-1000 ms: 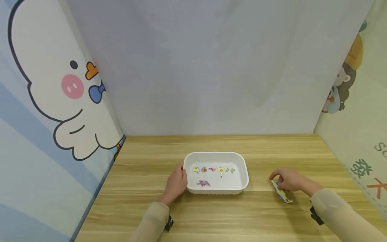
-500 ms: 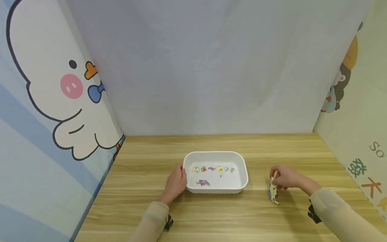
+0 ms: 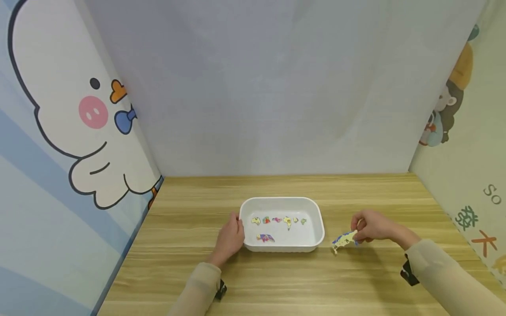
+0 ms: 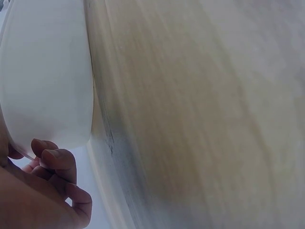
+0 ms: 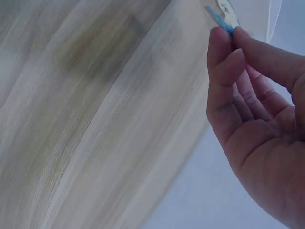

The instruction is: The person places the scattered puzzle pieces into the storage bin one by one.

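A white rectangular tray [image 3: 281, 248] stands on the wooden table. My left hand [image 3: 230, 239] grips its left rim; in the left wrist view, curled fingers [image 4: 59, 162] meet the tray's edge [image 4: 47, 95]. Just right of the tray, my right hand [image 3: 375, 227] pinches a flat, jagged-edged puzzle piece [image 3: 344, 239] between thumb and fingertips. The piece is pale yellow and blue, looks map-like, and tilts above the tabletop. In the right wrist view only a bit of the puzzle piece [image 5: 229, 14] shows beyond the fingertips.
Inside the tray, several small coloured pieces lie in a row, among them a yellow piece [image 3: 287, 222]. A larger purple piece [image 3: 265, 238] lies below them. A white backdrop [image 3: 276, 87] rises behind the table [image 3: 189, 206], with patterned sheets on both sides.
My right hand has lifted the puzzle piece and turned it, so its free end now points left toward the tray. The left hand and tray have stayed in place.
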The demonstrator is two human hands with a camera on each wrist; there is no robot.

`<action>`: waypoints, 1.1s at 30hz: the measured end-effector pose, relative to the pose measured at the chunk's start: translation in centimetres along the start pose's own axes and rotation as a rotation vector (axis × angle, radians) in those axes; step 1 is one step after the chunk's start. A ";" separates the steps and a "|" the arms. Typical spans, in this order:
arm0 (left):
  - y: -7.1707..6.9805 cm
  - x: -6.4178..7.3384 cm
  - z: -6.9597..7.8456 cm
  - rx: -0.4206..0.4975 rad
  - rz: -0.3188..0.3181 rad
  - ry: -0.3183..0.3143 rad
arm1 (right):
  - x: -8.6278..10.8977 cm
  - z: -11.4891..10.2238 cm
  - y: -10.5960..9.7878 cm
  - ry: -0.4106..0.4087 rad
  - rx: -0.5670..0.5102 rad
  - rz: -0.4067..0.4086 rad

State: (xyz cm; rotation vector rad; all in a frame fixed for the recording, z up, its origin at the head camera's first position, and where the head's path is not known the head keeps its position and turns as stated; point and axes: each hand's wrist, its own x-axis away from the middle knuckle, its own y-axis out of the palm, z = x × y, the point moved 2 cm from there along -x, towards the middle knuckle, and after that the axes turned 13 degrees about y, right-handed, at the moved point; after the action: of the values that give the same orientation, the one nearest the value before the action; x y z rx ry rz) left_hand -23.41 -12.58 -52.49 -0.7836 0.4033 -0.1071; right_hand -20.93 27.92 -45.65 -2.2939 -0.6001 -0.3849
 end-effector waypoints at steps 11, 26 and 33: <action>0.1 0.1 0.0 -0.008 0.011 -0.002 | -0.3 0.0 -0.7 -0.011 -0.013 0.018; 0.0 0.1 0.2 -0.010 0.010 -0.013 | 0.0 -1.7 -2.4 0.003 -0.117 -0.012; 0.1 0.0 0.1 -0.006 0.005 -0.015 | -0.3 -2.2 -2.8 0.021 -0.199 0.032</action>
State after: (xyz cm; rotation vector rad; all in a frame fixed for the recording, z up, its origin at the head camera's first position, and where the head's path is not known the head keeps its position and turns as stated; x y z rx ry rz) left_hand -23.35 -12.47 -52.50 -0.7895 0.3917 -0.0958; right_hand -22.91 28.00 -42.65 -2.4822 -0.5346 -0.4713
